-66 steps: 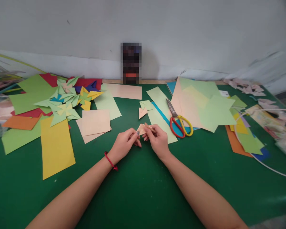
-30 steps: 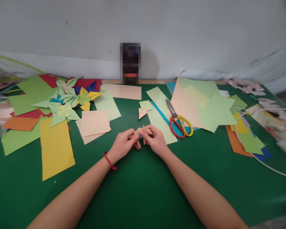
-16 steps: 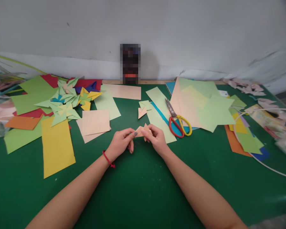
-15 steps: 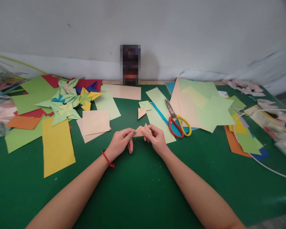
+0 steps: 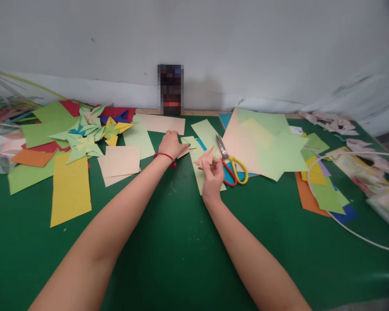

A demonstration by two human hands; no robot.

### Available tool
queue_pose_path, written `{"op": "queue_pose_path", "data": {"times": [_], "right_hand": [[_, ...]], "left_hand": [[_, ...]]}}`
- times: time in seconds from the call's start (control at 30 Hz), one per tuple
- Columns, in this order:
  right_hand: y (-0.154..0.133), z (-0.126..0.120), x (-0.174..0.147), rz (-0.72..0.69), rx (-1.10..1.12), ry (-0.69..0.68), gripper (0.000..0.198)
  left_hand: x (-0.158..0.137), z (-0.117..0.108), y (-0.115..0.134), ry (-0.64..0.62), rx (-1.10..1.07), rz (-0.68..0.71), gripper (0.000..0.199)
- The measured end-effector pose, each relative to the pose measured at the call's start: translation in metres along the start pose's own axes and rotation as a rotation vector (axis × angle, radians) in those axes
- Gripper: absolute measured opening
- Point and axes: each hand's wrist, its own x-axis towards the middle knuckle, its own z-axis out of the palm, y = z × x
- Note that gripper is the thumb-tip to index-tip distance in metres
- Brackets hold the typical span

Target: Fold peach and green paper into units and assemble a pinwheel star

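My worktop [image 5: 168, 259] is plain deep green. The folded paper [image 5: 208, 156] in my right grip [image 5: 213, 179] is pale peach; the scissors [image 5: 223, 149] have red and yellow handles.

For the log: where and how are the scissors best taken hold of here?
Probably by the yellow loop, coming from the near right. The scissors lie with the blades pointing away from the person, and that loop shows whole, whereas the right hand partly covers the red loop.
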Motion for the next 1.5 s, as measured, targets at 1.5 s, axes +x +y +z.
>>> {"op": "queue_pose_path", "data": {"times": [1.5], "right_hand": [[-0.004, 0.002, -0.003, 0.004, -0.278, -0.535, 0.022]], "left_hand": [[-0.103, -0.026, -0.046, -0.264, -0.870, -0.034, 0.027]]}}
